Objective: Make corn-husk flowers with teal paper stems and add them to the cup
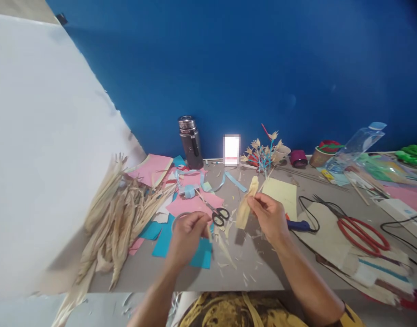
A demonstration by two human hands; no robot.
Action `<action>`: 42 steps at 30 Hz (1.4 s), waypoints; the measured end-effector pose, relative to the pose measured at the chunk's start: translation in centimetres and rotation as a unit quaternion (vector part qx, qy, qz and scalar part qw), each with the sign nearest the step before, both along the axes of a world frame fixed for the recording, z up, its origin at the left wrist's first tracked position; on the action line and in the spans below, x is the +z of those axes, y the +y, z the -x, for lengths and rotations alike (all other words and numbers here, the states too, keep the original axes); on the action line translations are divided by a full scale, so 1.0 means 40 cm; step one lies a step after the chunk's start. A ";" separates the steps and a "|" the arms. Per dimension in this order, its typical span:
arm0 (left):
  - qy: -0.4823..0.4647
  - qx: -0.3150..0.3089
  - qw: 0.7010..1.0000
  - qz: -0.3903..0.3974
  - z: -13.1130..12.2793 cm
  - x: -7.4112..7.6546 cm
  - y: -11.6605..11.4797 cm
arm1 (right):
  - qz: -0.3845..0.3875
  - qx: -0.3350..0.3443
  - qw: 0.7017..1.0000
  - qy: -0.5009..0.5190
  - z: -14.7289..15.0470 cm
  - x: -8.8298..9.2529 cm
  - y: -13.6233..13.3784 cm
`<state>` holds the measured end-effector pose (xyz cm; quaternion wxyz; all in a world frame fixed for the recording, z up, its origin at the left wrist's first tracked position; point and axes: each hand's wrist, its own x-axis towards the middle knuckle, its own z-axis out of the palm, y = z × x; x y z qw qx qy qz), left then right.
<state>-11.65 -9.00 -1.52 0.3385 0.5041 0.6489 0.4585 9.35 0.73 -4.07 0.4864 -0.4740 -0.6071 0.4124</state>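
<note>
My right hand (270, 217) pinches a flat, pale yellow piece of corn husk (246, 209) between thumb and fingers, holding it upright above the table. My left hand (190, 234) is closed in a pinch over blue paper (201, 255). A narrow pale strip shows just below its fingertips, but I cannot make out whether they grip it. Between the hands lie small black-handled scissors (220, 216), partly on pink paper. Husk scraps (227, 252) are scattered on the table under and between the hands.
A pile of dried corn husks (118, 227) lies left. Behind stand a dark thermos (191, 147), a bright blurred-out screen (232, 150) and husk flowers (263, 152). Right are red-handled scissors (361, 236), a blue-handled corded tool (299, 225), yellow paper (281, 195) and a tilted plastic bottle (356, 147).
</note>
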 end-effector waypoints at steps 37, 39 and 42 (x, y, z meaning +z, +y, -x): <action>-0.283 -0.098 0.953 0.036 -0.149 -0.034 0.023 | 0.055 0.043 0.995 0.075 0.045 -0.007 -0.114; -0.340 -0.076 0.937 0.028 -0.162 -0.039 0.030 | 0.006 0.017 1.000 0.008 0.045 -0.004 -0.113; -0.370 -0.055 0.927 0.007 -0.176 -0.048 0.041 | -0.045 0.022 0.996 -0.073 0.046 0.001 -0.116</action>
